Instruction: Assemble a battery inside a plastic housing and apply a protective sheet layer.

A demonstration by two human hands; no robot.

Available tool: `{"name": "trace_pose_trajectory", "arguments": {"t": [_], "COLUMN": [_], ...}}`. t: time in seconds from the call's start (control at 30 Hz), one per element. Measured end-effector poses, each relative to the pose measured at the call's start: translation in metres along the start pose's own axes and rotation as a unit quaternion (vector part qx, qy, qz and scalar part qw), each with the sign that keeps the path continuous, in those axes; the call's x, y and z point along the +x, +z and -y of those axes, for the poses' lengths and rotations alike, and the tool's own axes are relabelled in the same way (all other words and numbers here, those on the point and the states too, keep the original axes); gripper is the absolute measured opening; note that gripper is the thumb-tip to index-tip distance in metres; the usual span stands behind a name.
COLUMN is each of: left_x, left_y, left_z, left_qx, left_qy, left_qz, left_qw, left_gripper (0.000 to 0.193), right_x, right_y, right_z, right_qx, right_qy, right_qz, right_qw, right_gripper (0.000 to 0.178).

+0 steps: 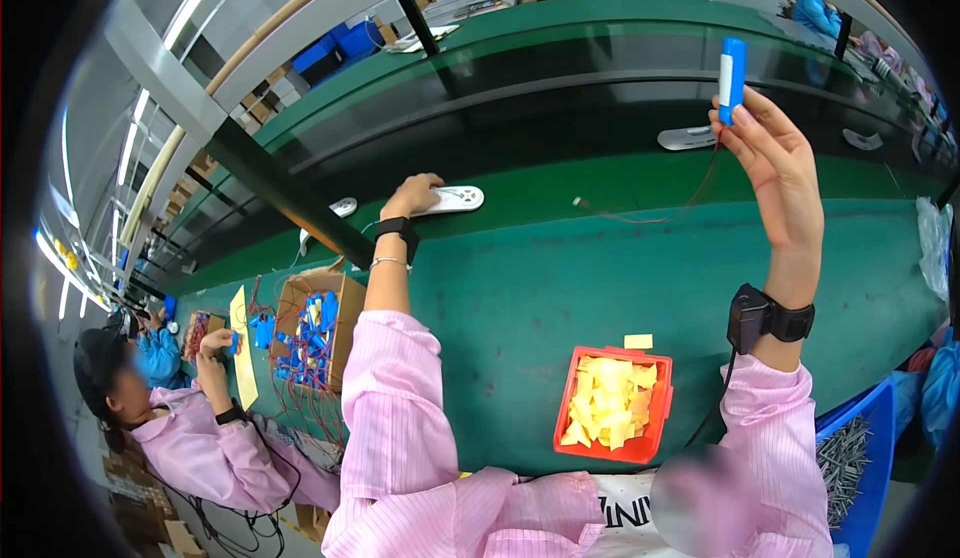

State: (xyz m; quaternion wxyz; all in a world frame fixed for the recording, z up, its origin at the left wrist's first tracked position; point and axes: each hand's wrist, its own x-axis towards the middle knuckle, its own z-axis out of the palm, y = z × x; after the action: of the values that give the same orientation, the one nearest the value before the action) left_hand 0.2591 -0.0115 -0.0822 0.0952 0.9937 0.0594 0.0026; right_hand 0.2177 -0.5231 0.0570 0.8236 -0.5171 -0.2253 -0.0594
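Observation:
My right hand (775, 163) is raised at the upper right, its thumb and fingers pinching the lower end of a blue battery pack (737, 70) with a white patch on one side. A thin dark red wire (690, 203) hangs from the pack and runs left to a small white connector (581, 202) above the green surface. Farther left, my left hand (413, 196) reaches forward, its fingers bent over the left end of a white handset (458, 199). The handset lies flat, showing round marks on its face; its left end is hidden under my fingers.
A red bin (664, 413) of yellow slips stands before me; one slip (638, 341) lies behind it. At right is a blue bin (878, 478) of metal screws or pins. A co-worker (215, 448) sits left by a cardboard box (350, 320) of blue packs. A slanted post (290, 193) stands nearby.

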Motion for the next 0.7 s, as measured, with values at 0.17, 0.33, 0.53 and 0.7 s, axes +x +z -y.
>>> {"name": "trace_pose_trajectory", "arguments": {"t": [0.17, 0.33, 0.53, 0.7], "left_x": [0.006, -0.007, -0.052, -0.093], "left_y": [0.006, -0.015, -0.053, -0.057], "left_z": [-0.029, -0.093, -0.24, -0.284], "left_qx": [-0.076, -0.403, -0.794, -0.819], "left_qy": [-0.004, 0.038, 0.112, 0.174], "left_qz": [-0.053, -0.173, 0.052, 0.047], "left_qw": [0.996, 0.898, 0.595, 0.545], "left_gripper": [0.035, 0.021, 0.046, 0.049], "right_x": [-0.001, -0.008, -0.028, -0.026], "right_y": [-0.001, 0.028, 0.066, 0.065], "right_z": [-0.002, -0.022, -0.056, -0.056], "right_qx": [-0.013, -0.021, 0.018, -0.113], "right_qy": [-0.005, 0.025, 0.111, 0.055], "right_qz": [0.005, 0.038, 0.101, 0.056], "right_qw": [1.0, 0.999, 0.988, 0.991], "right_gripper": [0.038, 0.039, 0.035, 0.035]}}
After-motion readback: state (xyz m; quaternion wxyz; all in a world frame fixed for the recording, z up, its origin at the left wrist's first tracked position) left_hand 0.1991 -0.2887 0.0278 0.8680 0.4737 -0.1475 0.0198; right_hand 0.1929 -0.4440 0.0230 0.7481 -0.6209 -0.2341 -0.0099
